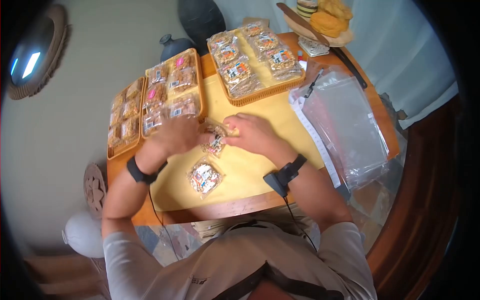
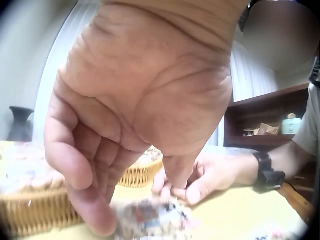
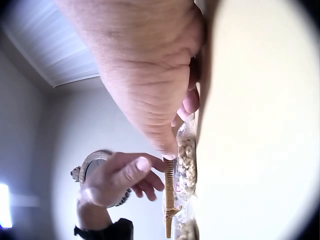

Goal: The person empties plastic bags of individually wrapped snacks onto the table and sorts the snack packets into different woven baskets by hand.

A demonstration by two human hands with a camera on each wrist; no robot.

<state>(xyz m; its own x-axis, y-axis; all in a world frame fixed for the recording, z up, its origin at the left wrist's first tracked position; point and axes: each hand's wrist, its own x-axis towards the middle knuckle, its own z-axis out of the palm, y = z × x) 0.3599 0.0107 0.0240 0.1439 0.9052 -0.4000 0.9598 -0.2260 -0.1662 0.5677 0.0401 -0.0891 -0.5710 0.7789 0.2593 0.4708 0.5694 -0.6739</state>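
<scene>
A clear-wrapped snack packet [image 1: 215,142] with a printed label lies on the yellow table cover between my two hands. My right hand [image 1: 256,134] holds its right edge, the thumb against the wrapper and the other fingers curled at the far side. The left hand [image 1: 177,136] hovers over the packet's left side, fingers loosely bent and the thumb pointing at it. From the right wrist view, pale puffed pieces show inside the packet [image 3: 186,167]. Nearer my body, a second wrapped packet [image 1: 205,176] rests label up.
Two wicker trays of wrapped snacks, the left tray [image 1: 111,153] and the middle tray [image 1: 202,95], stand at left. A third tray [image 1: 270,92] is at the back. Clear plastic bags [image 1: 345,125] and a white measuring tape [image 1: 314,134] lie at right.
</scene>
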